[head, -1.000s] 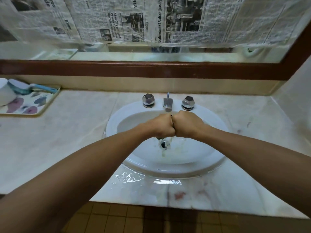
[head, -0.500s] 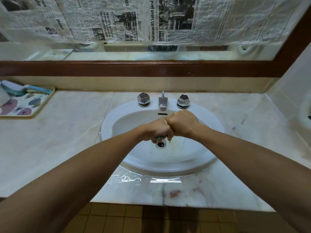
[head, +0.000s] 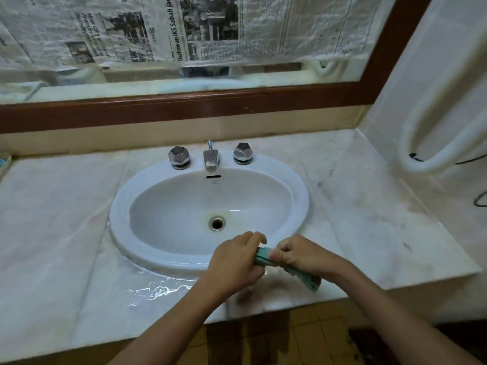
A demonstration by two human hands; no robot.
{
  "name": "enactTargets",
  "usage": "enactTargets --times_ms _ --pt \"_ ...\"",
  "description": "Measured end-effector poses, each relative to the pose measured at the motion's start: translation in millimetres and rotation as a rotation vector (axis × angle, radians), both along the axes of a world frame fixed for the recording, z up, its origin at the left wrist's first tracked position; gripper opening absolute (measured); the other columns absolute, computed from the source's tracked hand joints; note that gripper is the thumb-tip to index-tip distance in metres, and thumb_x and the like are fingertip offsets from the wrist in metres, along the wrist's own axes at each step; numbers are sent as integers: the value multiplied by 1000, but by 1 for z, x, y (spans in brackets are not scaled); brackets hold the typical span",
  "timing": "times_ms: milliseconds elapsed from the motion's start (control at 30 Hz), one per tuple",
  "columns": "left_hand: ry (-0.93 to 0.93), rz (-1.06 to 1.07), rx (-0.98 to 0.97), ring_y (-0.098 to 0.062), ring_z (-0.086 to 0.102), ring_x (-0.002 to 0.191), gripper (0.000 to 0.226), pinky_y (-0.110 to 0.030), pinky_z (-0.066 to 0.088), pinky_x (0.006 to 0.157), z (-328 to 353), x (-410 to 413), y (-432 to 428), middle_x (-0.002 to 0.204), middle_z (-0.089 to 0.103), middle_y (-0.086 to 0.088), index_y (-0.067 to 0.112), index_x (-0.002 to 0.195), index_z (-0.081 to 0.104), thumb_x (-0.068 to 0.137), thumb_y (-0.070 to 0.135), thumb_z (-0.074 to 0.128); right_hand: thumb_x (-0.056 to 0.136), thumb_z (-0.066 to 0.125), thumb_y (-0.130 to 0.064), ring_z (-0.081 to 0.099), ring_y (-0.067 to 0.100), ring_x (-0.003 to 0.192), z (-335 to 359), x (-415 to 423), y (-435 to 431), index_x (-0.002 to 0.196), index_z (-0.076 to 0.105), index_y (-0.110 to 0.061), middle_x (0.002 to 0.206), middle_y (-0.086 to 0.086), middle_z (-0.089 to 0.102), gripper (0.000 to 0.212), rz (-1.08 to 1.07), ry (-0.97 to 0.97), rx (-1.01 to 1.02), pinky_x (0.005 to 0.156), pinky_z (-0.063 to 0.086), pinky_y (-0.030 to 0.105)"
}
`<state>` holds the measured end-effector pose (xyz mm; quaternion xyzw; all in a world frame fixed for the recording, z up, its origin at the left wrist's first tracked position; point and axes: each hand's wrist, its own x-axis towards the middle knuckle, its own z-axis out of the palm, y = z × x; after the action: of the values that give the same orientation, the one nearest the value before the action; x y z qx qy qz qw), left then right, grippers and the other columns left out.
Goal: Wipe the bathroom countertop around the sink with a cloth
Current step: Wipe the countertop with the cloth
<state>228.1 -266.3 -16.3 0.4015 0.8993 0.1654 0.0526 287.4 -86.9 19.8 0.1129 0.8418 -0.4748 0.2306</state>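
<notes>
A twisted teal cloth (head: 263, 256) stretches between both hands over the front rim of the white oval sink (head: 300, 198). My left hand (head: 234, 262) grips its left end. Its right part is held in my right hand (head: 303, 255), and a short tail (head: 311, 281) hangs out below that hand over the marble countertop (head: 60, 233). A puddle of water (head: 158, 288) lies on the countertop just in front of the sink, left of my left forearm.
Two faceted chrome knobs (head: 179, 156) (head: 243, 152) flank the chrome spout (head: 210, 159) at the back of the basin. A wood-framed mirror (head: 184, 109) covered with newspaper runs behind. A white towel ring (head: 421, 164) hangs on the right wall. Dark smudges (head: 324, 188) mark the counter at right.
Both hands came back from above the drain to the sink's front rim. The teal cloth, hidden in the fists before, now shows between them. The camera has turned to the right.
</notes>
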Motion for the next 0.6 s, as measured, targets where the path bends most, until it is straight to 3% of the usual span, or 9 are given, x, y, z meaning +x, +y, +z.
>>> enactTargets --times_ms 100,200,267,367,433,500,600 --pt "-170 50 199 -18 54 108 56 -36 48 86 -26 18 19 122 52 6 27 130 47 75 35 57 90 62 -38 52 6 55 -15 45 25 66 60 -12 64 1 58 35 -394 113 -22 57 41 23" --pt "-215 92 325 -19 54 109 54 -40 48 88 -35 24 45 123 51 4 21 126 51 73 35 51 84 71 -18 66 23 70 -27 77 61 83 64 -6 81 13 70 14 -739 78 -55 68 52 36" --pt "-203 85 354 -19 54 106 52 -41 49 85 -35 21 66 121 51 3 20 122 53 71 30 52 78 70 -3 67 28 73 -25 92 86 88 62 -6 86 16 69 13 -878 48 -7 66 56 39" --pt "-170 94 320 -23 52 110 55 -41 46 86 -31 6 99 126 49 1 18 123 53 68 21 61 77 65 -1 59 18 70 -16 102 124 96 60 -10 88 7 65 22 -957 113 252 51 43 22" --pt "-167 139 245 -28 47 119 59 -40 42 91 -31 -9 121 136 43 -3 16 129 51 71 19 65 82 60 -3 57 23 68 -16 98 154 93 59 -8 83 10 63 12 -939 223 495 49 38 25" --pt "-190 194 134 -31 40 128 64 -40 38 98 -33 -22 141 149 30 -7 16 137 43 77 23 65 86 50 0 59 34 77 -27 82 185 95 56 1 90 20 62 11 -878 233 751 56 39 32" --pt "-191 252 41 -36 33 134 68 -43 36 103 -38 -35 165 158 13 -13 18 145 30 85 33 57 85 47 5 45 46 122 -58 43 205 134 40 13 134 35 44 50 -779 120 985 91 46 52"
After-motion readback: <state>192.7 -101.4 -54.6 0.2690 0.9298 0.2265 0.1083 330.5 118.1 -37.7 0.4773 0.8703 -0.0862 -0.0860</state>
